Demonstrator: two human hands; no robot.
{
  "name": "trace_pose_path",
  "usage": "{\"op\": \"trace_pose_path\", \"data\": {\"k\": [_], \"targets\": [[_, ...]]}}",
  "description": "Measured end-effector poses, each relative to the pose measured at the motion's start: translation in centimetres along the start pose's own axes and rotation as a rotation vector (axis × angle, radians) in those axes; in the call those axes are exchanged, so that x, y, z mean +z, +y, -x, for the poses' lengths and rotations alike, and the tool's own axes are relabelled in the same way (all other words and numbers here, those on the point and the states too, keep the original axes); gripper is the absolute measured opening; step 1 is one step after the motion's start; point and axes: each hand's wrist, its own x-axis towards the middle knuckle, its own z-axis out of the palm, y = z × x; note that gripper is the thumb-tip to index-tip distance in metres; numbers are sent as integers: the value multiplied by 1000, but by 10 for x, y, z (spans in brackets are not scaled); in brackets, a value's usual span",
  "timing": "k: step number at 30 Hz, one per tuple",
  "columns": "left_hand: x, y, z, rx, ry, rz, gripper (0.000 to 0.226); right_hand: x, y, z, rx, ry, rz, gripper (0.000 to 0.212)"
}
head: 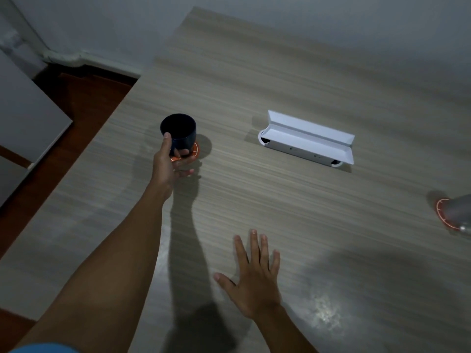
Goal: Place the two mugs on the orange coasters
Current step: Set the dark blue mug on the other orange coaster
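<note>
A dark blue mug (179,129) stands upright over an orange coaster (195,149) at the left of the wooden table; whether it rests on the coaster or hovers just above it, I cannot tell. My left hand (170,161) wraps the mug's near side, thumb at the rim. At the frame's right edge a grey mug (458,210), partly cut off, sits on a second orange coaster (440,212). My right hand (254,273) lies flat on the table near me, fingers spread, holding nothing.
A white open cable box (308,138) is set into the table (280,200) beyond the middle. The table's left edge drops to a reddish floor (84,108). A grey wall runs behind the table.
</note>
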Motion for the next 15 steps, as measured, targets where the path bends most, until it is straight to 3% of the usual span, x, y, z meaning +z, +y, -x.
{"op": "trace_pose_path", "data": {"k": [15], "targets": [[-8, -7, -4, -3, 13, -8, 43, -1, 0, 0, 2, -11, -1, 98]]}}
